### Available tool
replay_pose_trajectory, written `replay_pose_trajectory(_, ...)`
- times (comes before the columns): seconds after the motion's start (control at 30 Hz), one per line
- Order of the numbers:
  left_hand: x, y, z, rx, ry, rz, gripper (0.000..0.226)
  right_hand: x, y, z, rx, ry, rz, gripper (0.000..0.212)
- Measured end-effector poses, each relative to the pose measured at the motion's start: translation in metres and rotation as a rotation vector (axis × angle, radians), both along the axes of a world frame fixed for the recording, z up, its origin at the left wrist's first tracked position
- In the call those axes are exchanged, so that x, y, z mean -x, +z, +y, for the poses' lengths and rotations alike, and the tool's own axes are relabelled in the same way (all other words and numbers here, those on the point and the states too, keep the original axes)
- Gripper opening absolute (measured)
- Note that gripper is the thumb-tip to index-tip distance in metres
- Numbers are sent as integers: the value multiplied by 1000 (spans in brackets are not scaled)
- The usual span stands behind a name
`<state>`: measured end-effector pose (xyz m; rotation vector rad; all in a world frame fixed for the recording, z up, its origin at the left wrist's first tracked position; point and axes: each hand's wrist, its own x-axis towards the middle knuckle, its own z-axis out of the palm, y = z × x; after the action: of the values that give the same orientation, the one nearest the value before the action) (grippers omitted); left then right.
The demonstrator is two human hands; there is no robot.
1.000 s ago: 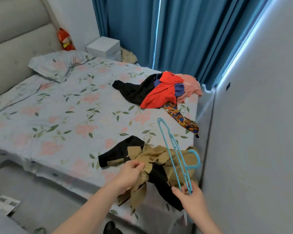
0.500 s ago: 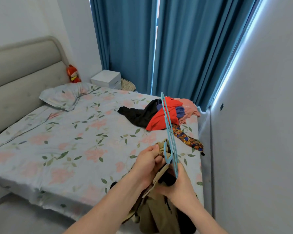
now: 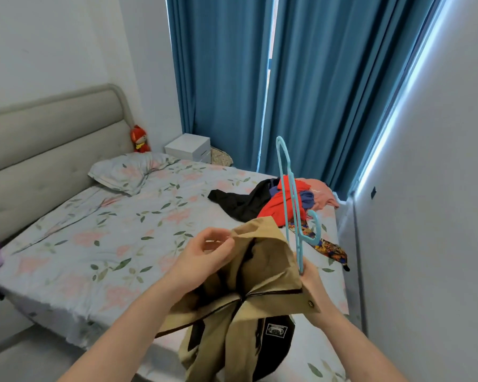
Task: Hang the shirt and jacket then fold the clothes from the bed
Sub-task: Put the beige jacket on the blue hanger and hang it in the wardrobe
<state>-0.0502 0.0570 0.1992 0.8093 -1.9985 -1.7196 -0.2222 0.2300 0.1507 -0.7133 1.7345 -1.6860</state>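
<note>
A tan and black jacket (image 3: 262, 274) hangs lifted over the near corner of the bed (image 3: 94, 230). My left hand (image 3: 204, 255) pinches its collar edge at the upper left. My right hand (image 3: 311, 282) grips the lower end of a light blue plastic hanger (image 3: 290, 199) and also holds the jacket's right edge beside a brass button. The hanger stands nearly upright above the jacket, its hook curling to the right. A pile of clothes (image 3: 282, 199), black, red, blue, pink and a patterned piece, lies on the far right of the bed.
The floral sheet carries a matching pillow (image 3: 127, 172) by the grey padded headboard (image 3: 47, 150). A red plush toy (image 3: 140, 139) and a white box (image 3: 188, 147) stand behind the bed. Blue curtains (image 3: 287, 86) hang at the back. A white wall (image 3: 431, 216) runs close on the right.
The jacket has come up off the bed and spread open between my hands. The hanger has risen to upright in my right hand, and my view has tilted upward.
</note>
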Motion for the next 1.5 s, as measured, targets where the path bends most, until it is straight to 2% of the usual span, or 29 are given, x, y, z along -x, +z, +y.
replay_pose_trajectory(0.03,-17,-8,-4,221,1,-133,46,0,1,-2,9,11,33,27)
replay_pose_trajectory(0.1,-48,-32,-8,555,-11,-405,94,0,1,-5,-2,18,49,42)
replay_pose_trajectory(0.13,-60,-51,-9,625,-6,-535,113,-1,1,-7,-25,19,45,43)
replay_pose_trajectory(0.17,-69,-69,-10,613,14,-645,126,-2,4,-8,-27,33,27,40)
replay_pose_trajectory(0.2,-76,-89,-12,502,73,-722,135,-3,6,-9,-53,46,34,35)
replay_pose_trajectory(0.23,-83,-109,-17,285,157,-749,142,-5,9,-10,-54,73,24,31)
replay_pose_trajectory(0.3,-91,-130,-20,-277,276,-641,143,-10,10,-12,-50,120,16,27)
replay_pose_trajectory(0.37,-93,-140,-13,-760,274,-438,117,-13,11,-13,-55,140,34,35)
replay_pose_trajectory(0.4,-91,-141,-7,-889,282,-310,95,-13,11,-13,-64,150,46,43)
replay_pose_trajectory(0.47,-80,-145,0,-961,360,-123,57,-12,11,-12,-59,154,42,41)
replay_pose_trajectory(0.53,-64,-143,0,-896,472,-27,38,-10,12,-9,-56,179,34,33)
replay_pose_trajectory(0.63,-41,-125,-19,-651,569,24,29,2,11,-5,-104,184,65,37)
replay_pose_trajectory(0.73,-25,-81,-31,-310,475,14,23,19,4,5,-189,83,73,34)
replay_pose_trajectory(0.8,-16,-50,-33,-93,416,6,18,32,-3,13,-247,39,46,24)
replay_pose_trajectory(0.87,-8,-26,-34,43,359,7,24,43,-7,20,-286,-11,-27,11)
replay_pose_trajectory(0.93,0,-11,-37,119,312,1,32,48,-9,25,-303,-87,-99,6)
replay_pose_trajectory(1.07,8,12,-42,302,257,10,31,45,-1,23,-262,-187,-85,19)
replay_pose_trajectory(1.13,9,21,-46,387,218,15,26,39,5,20,-261,-215,11,22)
replay_pose_trajectory(1.23,8,26,-58,493,177,-45,23,28,19,14,-314,-245,256,44)
replay_pose_trajectory(1.33,6,28,-67,528,195,-86,26,21,33,7,-308,-102,407,49)
replay_pose_trajectory(1.43,-2,26,-77,470,235,-146,30,10,42,-2,-254,119,333,49)
replay_pose_trajectory(1.5,-9,21,-86,423,263,-189,30,4,44,-5,-240,178,294,45)
